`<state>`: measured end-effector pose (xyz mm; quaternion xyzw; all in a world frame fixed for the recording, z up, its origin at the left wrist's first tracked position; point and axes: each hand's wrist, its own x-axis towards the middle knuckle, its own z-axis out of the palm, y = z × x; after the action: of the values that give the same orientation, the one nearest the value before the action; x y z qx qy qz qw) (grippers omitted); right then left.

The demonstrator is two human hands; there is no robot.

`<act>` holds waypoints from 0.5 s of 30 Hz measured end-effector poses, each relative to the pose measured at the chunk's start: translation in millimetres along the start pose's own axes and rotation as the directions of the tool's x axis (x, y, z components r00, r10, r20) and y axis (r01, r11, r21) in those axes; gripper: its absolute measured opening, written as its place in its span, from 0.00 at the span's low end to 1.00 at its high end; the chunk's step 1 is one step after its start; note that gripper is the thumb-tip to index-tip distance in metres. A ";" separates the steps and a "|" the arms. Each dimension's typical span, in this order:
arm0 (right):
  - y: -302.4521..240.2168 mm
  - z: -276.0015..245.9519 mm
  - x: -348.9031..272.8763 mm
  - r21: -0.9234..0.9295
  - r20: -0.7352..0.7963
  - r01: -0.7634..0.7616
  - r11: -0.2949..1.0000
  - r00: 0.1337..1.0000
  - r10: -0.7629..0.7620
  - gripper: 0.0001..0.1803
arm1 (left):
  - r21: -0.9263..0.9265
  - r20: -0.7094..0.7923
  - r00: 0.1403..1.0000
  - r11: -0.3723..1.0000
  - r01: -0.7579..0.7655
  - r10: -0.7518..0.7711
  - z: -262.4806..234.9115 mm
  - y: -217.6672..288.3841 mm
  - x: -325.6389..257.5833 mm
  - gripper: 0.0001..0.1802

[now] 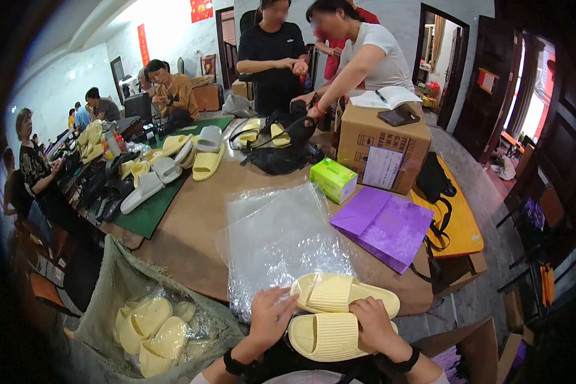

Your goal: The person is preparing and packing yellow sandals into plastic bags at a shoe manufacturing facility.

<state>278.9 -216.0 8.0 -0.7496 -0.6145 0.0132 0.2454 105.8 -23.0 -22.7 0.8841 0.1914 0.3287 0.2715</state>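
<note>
Two pale yellow slippers with ribbed straps lie side by side at the table's near edge, toes to the left. My right hand (374, 325) grips the nearer slipper (323, 336) behind its strap, with the fingers curled over the edge. The farther slipper (326, 292) lies just beyond it. To the left of the toes is my left hand (272, 315), its fingers spread and holding nothing, fingertips close to the farther slipper's toe. A stack of clear plastic bags (281, 230) lies flat just beyond my hands and the slippers.
A woven sack (102, 294) with bagged yellow slippers stands at left. Beyond the bags are a purple paper bag (384, 224), a green tissue pack (333, 180) and a cardboard box (381, 137). More slippers (208, 157) lie on a green mat; several people are around the room.
</note>
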 end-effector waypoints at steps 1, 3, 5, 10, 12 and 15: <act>-0.4 1.3 2.2 -0.004 -0.012 0.004 1.000 1.000 -0.004 0.17 | 0.045 0.020 1.000 0.999 -0.018 0.017 2.3 3.2 -3.7 0.12; -2.0 4.8 5.6 -0.034 -0.050 0.001 0.999 0.999 -0.003 0.17 | 0.022 0.026 1.000 1.000 -0.018 0.017 4.5 10.7 -8.3 0.13; 1.4 9.9 8.7 -0.048 -0.074 0.016 0.999 0.997 -0.020 0.18 | 0.015 0.024 0.999 0.999 -0.031 0.030 5.3 17.6 -7.4 0.14; -0.3 12.4 14.9 -0.120 -0.126 -0.020 0.993 0.992 0.005 0.19 | 0.032 0.057 0.996 0.997 -0.067 0.065 0.8 25.4 -7.3 0.15; 0.9 16.2 16.2 -0.146 -0.134 -0.038 0.989 0.991 0.018 0.19 | 0.006 0.106 0.993 0.999 -0.049 0.048 3.3 26.1 -10.0 0.15; 1.0 20.1 20.1 -0.174 -0.171 -0.041 0.984 0.985 0.010 0.19 | -0.044 0.121 0.992 0.999 -0.032 0.037 6.2 26.2 -15.2 0.15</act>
<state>278.3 -190.4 -4.4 -0.7747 -0.5805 -0.1020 0.2291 103.5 -53.5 -18.0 0.8997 0.1521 0.2826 0.2957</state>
